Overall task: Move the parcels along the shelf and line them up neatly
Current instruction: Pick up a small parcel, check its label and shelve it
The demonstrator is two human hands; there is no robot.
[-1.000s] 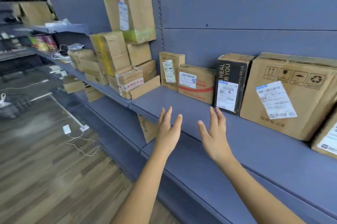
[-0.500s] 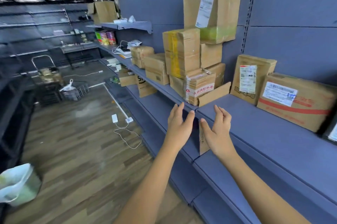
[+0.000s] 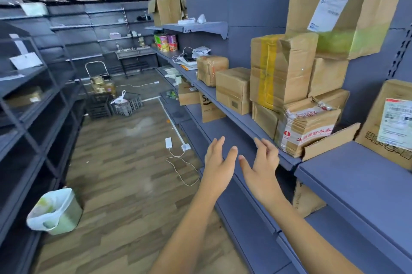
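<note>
Cardboard parcels crowd the blue shelf (image 3: 356, 175) on the right. A stack holds a yellow-taped box (image 3: 278, 70), a bundle with red print (image 3: 305, 128) and a large green-taped box (image 3: 343, 6) on top. A flat cardboard piece (image 3: 330, 142) leans at the bundle's foot. A labelled box (image 3: 388, 122) stands further right. Two smaller boxes (image 3: 231, 88) sit further along the shelf. My left hand (image 3: 219, 162) and my right hand (image 3: 260, 166) hover empty, fingers apart, in front of the shelf edge, left of the bundle.
A lower shelf (image 3: 256, 206) holds brown parcels (image 3: 209, 108) and another box (image 3: 305, 200). On the wooden floor lie a white charger and cable (image 3: 176, 153), a lined bin (image 3: 55, 211) and black crates (image 3: 124, 106). Dark racks (image 3: 26, 117) line the left side.
My view has swung left along the aisle, so the stack now sits on the right. Both hands stay raised and empty, drifting left with the view.
</note>
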